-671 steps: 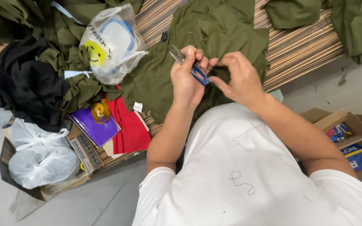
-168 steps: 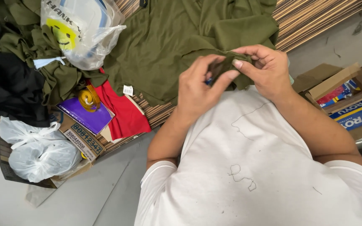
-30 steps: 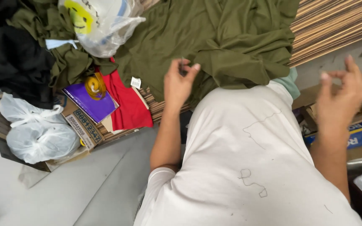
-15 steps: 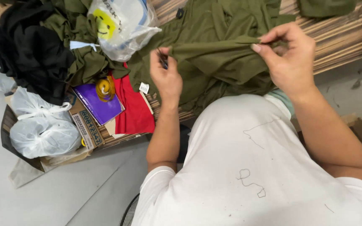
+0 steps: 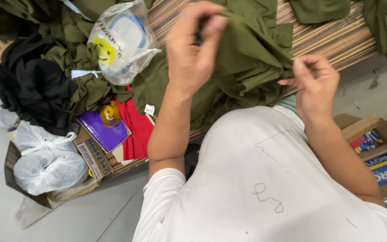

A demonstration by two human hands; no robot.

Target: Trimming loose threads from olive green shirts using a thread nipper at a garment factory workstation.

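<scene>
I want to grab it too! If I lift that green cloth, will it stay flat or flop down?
Probably flop. The olive green garment sags in soft folds between the left hand and right hand, so it looks limp. It is likely light, since fingertips alone pinch it up. It shouldn't roll or break.

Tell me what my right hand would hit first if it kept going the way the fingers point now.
Most likely the olive green garment. The right hand points left toward its bunched edge, fingertips at or almost touching the cloth. Depth is hard to judge in the head view, but nothing else lies between.
</scene>
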